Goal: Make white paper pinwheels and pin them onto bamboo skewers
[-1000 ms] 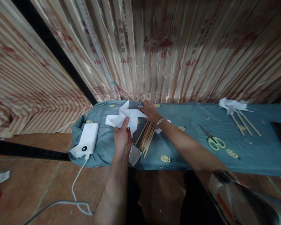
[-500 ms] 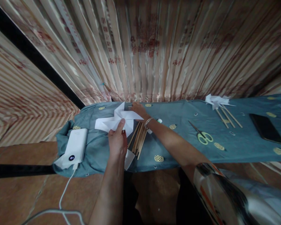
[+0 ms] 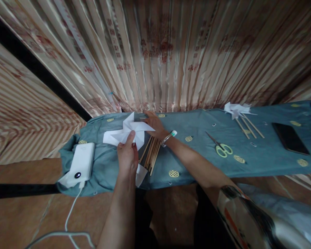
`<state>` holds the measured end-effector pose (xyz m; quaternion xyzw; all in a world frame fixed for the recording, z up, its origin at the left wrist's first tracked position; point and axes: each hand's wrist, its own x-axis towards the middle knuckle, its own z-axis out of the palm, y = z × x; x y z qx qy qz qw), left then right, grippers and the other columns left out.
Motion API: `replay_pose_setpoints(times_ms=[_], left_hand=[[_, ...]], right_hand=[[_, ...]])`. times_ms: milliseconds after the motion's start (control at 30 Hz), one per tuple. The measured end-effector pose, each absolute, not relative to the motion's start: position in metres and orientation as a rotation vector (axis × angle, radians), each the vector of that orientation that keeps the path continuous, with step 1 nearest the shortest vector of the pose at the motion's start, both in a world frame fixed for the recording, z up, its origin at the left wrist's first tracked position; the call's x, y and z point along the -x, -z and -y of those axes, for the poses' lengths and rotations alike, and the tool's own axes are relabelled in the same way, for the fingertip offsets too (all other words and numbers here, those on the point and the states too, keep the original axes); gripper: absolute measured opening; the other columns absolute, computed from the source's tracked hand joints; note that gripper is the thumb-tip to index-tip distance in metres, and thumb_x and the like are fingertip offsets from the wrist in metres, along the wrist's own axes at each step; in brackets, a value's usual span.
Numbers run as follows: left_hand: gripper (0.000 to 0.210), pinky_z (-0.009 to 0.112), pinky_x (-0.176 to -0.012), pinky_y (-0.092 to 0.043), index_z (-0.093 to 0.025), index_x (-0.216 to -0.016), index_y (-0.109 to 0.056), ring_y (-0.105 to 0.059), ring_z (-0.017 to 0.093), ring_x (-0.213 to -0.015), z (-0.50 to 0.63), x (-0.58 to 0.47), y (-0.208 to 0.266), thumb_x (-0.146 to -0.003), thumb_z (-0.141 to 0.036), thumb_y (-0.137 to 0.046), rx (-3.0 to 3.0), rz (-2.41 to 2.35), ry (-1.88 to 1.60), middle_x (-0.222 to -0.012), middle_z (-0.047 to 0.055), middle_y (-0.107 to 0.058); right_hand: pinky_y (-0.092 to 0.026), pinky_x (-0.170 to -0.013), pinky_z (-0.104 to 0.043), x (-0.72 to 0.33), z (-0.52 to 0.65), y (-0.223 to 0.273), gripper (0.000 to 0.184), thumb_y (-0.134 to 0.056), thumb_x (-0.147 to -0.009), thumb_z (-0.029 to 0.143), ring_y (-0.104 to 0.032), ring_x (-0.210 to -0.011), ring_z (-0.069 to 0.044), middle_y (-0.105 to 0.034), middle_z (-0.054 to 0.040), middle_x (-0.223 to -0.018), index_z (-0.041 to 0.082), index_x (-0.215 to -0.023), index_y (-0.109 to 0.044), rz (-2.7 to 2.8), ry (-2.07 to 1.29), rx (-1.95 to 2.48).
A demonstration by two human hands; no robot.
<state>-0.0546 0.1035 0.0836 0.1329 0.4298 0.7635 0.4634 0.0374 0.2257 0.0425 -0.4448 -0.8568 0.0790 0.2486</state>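
My left hand [image 3: 127, 152] pinches a folded white paper pinwheel [image 3: 138, 133], its thumb pressed near the middle of the blades. Stacked white paper [image 3: 111, 138] lies under or against the pinwheel's left side. Beyond the thin wooden sticks [image 3: 152, 155], my right hand [image 3: 155, 125] reaches low to the far side of the cloth, fingers partly spread. A small pale item [image 3: 143, 118] shows at its fingertips, too small to name. Beside the braceleted right wrist is a white tube with a green label [image 3: 173, 133], partly hidden by the arm.
Green-handled scissors [image 3: 223, 149] lie right of my forearm. Farther right are finished-looking paper pinwheels on sticks [image 3: 238, 110] and a black phone [image 3: 290, 138]. A white power bank [image 3: 83, 160] with a cable sits at left. A pleated curtain [image 3: 160, 69] hangs behind the cloth-covered surface [image 3: 186, 159].
The view has shifted slightly. My right hand has drawn back a little and its fingers look more spread, uncovering more of the white tube. My left hand still holds the pinwheel.
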Motion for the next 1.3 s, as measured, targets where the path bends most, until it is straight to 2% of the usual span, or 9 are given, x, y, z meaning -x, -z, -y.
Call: replay_pose_setpoints(times_ms=[100, 200, 367, 500, 667, 833, 933, 1033, 1300], left_hand=[[0.02, 0.028, -0.092, -0.056, -0.016, -0.084, -0.068, -0.073, 0.016, -0.09, -0.104, 0.057, -0.084, -0.067, -0.014, -0.079, -0.33, -1.071, -1.874, -0.082, 0.002, -0.076], [0.021, 0.029, -0.091, -0.056, -0.017, -0.081, -0.067, -0.073, 0.017, -0.091, -0.103, 0.055, -0.083, -0.065, -0.016, -0.081, -0.355, -1.066, -1.869, -0.081, 0.002, -0.076], [0.036, 0.03, -0.08, -0.058, -0.016, -0.079, -0.068, -0.073, 0.02, -0.082, -0.103, 0.035, -0.073, -0.05, -0.025, -0.088, -0.414, -1.055, -1.831, -0.079, 0.003, -0.076], [0.043, 0.032, -0.077, -0.057, -0.016, -0.076, -0.068, -0.073, 0.023, -0.081, -0.105, 0.011, -0.064, -0.044, -0.034, -0.091, -0.476, -1.09, -1.725, -0.075, 0.004, -0.076], [0.042, 0.037, -0.085, -0.056, -0.014, -0.079, -0.071, -0.072, 0.028, -0.093, -0.111, -0.018, -0.056, -0.047, -0.032, -0.091, -0.531, -1.024, -1.669, -0.078, 0.008, -0.076], [0.035, 0.035, -0.079, -0.057, -0.015, -0.077, -0.072, -0.072, 0.024, -0.083, -0.119, -0.037, -0.043, -0.05, -0.029, -0.09, -0.564, -1.015, -1.66, -0.074, 0.005, -0.074], [0.034, 0.031, -0.075, -0.056, -0.015, -0.075, -0.072, -0.071, 0.02, -0.076, -0.122, -0.043, -0.038, -0.05, -0.029, -0.09, -0.58, -1.033, -1.639, -0.076, 0.004, -0.075], [0.033, 0.028, -0.071, -0.054, -0.015, -0.074, -0.072, -0.069, 0.016, -0.069, -0.123, -0.046, -0.035, -0.05, -0.029, -0.09, -0.589, -1.056, -1.608, -0.075, 0.003, -0.075], [0.035, 0.027, -0.069, -0.053, -0.014, -0.081, -0.073, -0.068, 0.016, -0.067, -0.116, -0.045, -0.034, -0.053, -0.03, -0.089, -0.64, -1.092, -1.553, -0.075, 0.003, -0.075]], right_hand=[[-0.036, -0.113, -0.043, -0.062, -0.206, -0.034, 0.016, -0.057, -0.087, 0.014, -0.049, -0.132, -0.028, -0.058, -0.021, -0.135, 0.009, -0.083, -0.072, 2.226, -0.216, 1.292], [-0.042, -0.109, -0.044, -0.101, -0.179, -0.019, 0.014, -0.059, -0.084, 0.015, -0.054, -0.127, -0.028, -0.062, -0.0163, -0.131, 0.016, -0.08, -0.072, 2.022, -0.271, 1.301], [-0.043, -0.108, -0.049, -0.169, -0.134, 0.0, 0.02, -0.055, -0.086, 0.016, -0.054, -0.127, -0.03, -0.064, -0.0171, -0.128, 0.016, -0.074, -0.071, 2.016, -0.207, 1.307], [-0.043, -0.11, -0.049, -0.206, -0.108, 0.006, 0.024, -0.051, -0.091, 0.021, -0.047, -0.134, -0.03, -0.058, -0.0184, -0.137, 0.015, -0.081, -0.073, 2.167, -0.113, 1.296], [-0.044, -0.111, -0.047, -0.233, -0.093, 0.008, 0.026, -0.048, -0.095, 0.022, -0.046, -0.136, -0.029, -0.055, -0.0169, -0.142, 0.015, -0.091, -0.073, 2.249, -0.016, 1.326], [-0.049, -0.103, -0.047, -0.25, -0.091, 0.003, 0.028, -0.049, -0.095, 0.024, -0.06, -0.117, -0.029, -0.066, -0.0157, -0.126, 0.015, -0.107, -0.072, 2.199, -0.054, 1.352], [-0.052, -0.096, -0.046, -0.25, -0.091, 0.001, 0.028, -0.048, -0.096, 0.024, -0.066, -0.103, -0.027, -0.074, -0.0121, -0.11, 0.017, -0.108, -0.072, 2.127, -0.125, 1.365], [-0.053, -0.091, -0.041, -0.24, -0.091, -0.001, 0.025, -0.049, -0.096, 0.024, -0.067, -0.095, -0.025, -0.076, -0.01, -0.102, 0.018, -0.104, -0.072, 2.102, -0.186, 1.369], [-0.05, -0.085, -0.036, -0.212, -0.096, -0.004, 0.025, -0.047, -0.095, 0.016, -0.064, -0.095, -0.027, -0.074, -0.0112, -0.093, 0.017, -0.094, -0.072, 2.321, -0.116, 1.559]])
